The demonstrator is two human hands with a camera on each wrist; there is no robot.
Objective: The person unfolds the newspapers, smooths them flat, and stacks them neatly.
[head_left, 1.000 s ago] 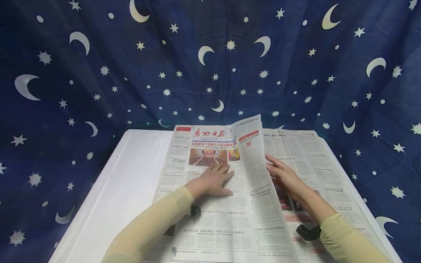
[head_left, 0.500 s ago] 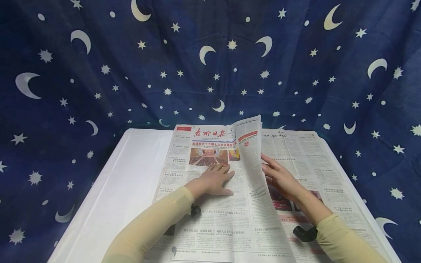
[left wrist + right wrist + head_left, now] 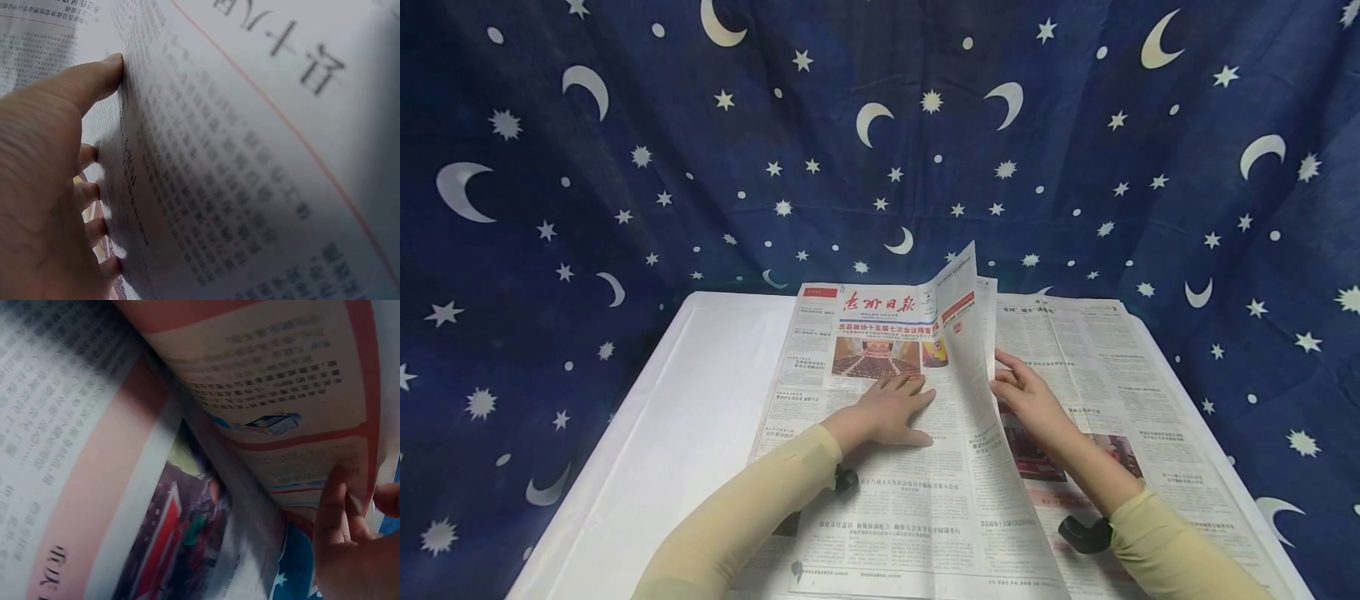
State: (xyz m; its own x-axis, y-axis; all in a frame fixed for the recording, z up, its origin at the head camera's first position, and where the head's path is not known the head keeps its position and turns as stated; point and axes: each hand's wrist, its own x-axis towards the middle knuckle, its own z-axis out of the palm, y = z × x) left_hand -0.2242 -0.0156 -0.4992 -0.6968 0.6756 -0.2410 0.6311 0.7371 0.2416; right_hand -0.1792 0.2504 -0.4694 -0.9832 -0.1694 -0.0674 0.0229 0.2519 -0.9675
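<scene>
A newspaper [image 3: 880,467] with a red masthead and a colour photo lies over other newspaper sheets. My left hand [image 3: 891,412] rests on its front page, fingers spread, just below the photo. In the left wrist view, the thumb and fingertips of the left hand [image 3: 37,162] touch the paper beside a bulging fold. The right part of the top page [image 3: 966,350] stands raised and curved. My right hand [image 3: 1033,404] pinches its right edge. In the right wrist view, the right hand's fingers [image 3: 334,519] lie against the red-bordered underside, with the thumb at the edge.
An opened newspaper sheet [image 3: 1120,400] with photos lies on the right, under the right forearm. The white table [image 3: 677,425] shows on the left. Behind hangs a dark blue curtain [image 3: 820,125] with moons and stars. Black wrist straps [image 3: 1084,533] sit on both arms.
My right hand has moved left with the page edge. The raised page's top corner has risen and shifted left, baring another sheet's edge behind it. My left hand has stayed in place.
</scene>
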